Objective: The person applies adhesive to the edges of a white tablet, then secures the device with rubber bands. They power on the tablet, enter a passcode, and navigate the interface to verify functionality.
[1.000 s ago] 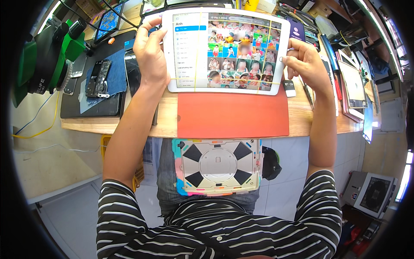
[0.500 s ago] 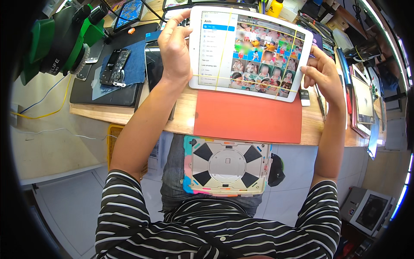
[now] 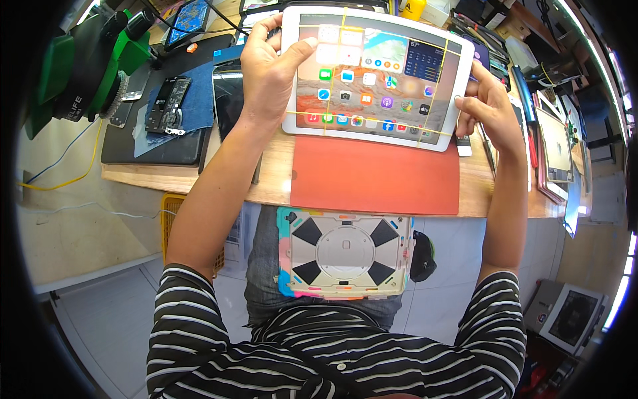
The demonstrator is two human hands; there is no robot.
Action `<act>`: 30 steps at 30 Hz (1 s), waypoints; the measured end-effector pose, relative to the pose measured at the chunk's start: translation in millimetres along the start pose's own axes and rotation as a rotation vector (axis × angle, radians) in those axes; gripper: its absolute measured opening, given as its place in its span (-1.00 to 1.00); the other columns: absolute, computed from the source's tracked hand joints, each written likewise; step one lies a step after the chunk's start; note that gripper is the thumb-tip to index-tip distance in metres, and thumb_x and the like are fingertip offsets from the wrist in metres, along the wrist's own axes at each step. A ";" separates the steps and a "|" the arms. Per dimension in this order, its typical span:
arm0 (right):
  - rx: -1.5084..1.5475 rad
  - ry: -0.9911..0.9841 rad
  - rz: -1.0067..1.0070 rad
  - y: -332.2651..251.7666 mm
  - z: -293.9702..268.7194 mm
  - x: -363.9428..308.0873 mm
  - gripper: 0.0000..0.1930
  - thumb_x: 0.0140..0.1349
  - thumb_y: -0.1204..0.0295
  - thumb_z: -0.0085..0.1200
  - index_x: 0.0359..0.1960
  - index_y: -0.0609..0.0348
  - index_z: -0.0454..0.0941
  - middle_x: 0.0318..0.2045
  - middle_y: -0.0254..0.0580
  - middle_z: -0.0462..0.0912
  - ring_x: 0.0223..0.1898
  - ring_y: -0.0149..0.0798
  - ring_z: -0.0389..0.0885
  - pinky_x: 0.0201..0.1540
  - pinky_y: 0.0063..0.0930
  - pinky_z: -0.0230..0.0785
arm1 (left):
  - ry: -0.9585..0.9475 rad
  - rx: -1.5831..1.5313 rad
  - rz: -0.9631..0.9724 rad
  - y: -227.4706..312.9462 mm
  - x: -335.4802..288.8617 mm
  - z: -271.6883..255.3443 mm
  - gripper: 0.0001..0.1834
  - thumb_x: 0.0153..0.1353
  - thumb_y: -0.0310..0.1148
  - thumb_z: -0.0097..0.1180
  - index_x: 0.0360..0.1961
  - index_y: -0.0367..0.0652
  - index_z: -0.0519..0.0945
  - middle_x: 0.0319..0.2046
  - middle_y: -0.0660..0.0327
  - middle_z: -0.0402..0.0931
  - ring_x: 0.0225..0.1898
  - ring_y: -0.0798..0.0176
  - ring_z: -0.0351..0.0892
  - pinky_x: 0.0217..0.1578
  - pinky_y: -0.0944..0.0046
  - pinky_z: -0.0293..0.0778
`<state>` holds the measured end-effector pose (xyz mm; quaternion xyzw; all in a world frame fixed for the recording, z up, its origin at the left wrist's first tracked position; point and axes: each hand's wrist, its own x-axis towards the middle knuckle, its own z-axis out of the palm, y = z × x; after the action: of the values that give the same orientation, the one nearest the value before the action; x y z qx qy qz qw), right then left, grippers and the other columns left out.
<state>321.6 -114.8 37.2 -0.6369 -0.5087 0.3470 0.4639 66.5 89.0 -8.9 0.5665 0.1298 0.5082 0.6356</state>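
Observation:
A white-framed tablet [image 3: 372, 90] is held up in both hands above the far part of the bench, its screen lit with rows of app icons. Thin yellow bands cross its front near the edges. My left hand [image 3: 269, 73] grips the left side, its thumb lying over the screen's upper left. On the right edge, my right hand [image 3: 488, 110] holds the frame between thumb and fingers. Beneath the tablet lies an orange-red mat [image 3: 375, 176]. A multicoloured tablet case [image 3: 345, 256] with black corner patches and a round centre rests on my lap.
At the left stands a green and black microscope [image 3: 86, 73]. Near it, a black circuit board [image 3: 167, 106] lies on blue cloth over a dark laptop-like slab [image 3: 159, 149]. Tools and flat panels [image 3: 555, 146] crowd the right side. A yellow basket [image 3: 171, 219] sits under the bench.
The tablet's screen has gone from a photo gallery to the home screen with app icons. My left thumb has moved inward onto the screen. The whole view has shifted slightly.

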 end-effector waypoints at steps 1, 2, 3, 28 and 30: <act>-0.024 0.010 0.004 1.7 -0.1 1.1 -0.42 0.17 0.55 0.01 0.29 0.34 0.30 -0.36 -0.08 0.72 -0.63 -0.39 0.67 -0.68 -0.66 0.39 | -0.011 0.050 -0.015 0.4 -1.0 0.6 -0.35 0.19 -0.54 0.31 0.22 -0.42 0.23 -0.06 -0.04 0.62 0.00 0.27 0.64 0.04 0.28 0.55; -0.021 0.014 0.003 2.4 0.1 1.7 -0.42 0.17 0.55 0.01 0.29 0.34 0.30 -0.36 -0.08 0.72 -0.63 -0.38 0.67 -0.68 -0.67 0.39 | -0.023 0.099 -0.031 2.1 -2.3 3.4 -0.32 0.18 -0.52 0.35 0.23 -0.41 0.23 0.01 -0.04 0.59 0.03 0.25 0.61 0.10 0.23 0.53; -0.018 0.017 0.002 2.7 1.1 2.5 -0.42 0.17 0.54 0.02 0.29 0.33 0.30 -0.35 -0.08 0.72 -0.63 -0.38 0.67 -0.67 -0.67 0.39 | -0.024 0.132 -0.019 0.9 -2.1 2.4 -0.30 0.16 -0.52 0.37 0.23 -0.40 0.23 0.01 -0.04 0.59 0.02 0.24 0.62 0.10 0.23 0.53; 0.055 0.050 0.040 -1.6 3.9 -1.1 -0.44 0.17 0.51 0.05 0.24 0.39 0.32 -0.43 -0.11 0.68 -0.70 -0.39 0.63 -0.70 -0.63 0.45 | -0.085 0.743 0.067 10.1 -8.5 21.1 -0.09 0.02 -0.31 0.55 0.23 -0.40 0.19 0.00 -0.04 0.56 0.04 0.19 0.62 0.07 0.25 0.54; 0.080 0.019 0.028 -0.2 2.8 0.5 -0.44 0.18 0.51 0.04 0.25 0.40 0.31 -0.39 -0.07 0.68 -0.69 -0.37 0.65 -0.69 -0.61 0.48 | -0.044 0.810 0.097 9.0 -6.3 15.8 -0.22 0.11 -0.26 0.49 0.18 -0.39 0.27 -0.10 -0.06 0.66 -0.06 0.18 0.69 -0.04 0.27 0.59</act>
<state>319.1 -113.6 36.4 -0.6282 -0.4812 0.3673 0.4888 70.8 73.3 1.4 0.7871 0.2792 0.4332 0.3388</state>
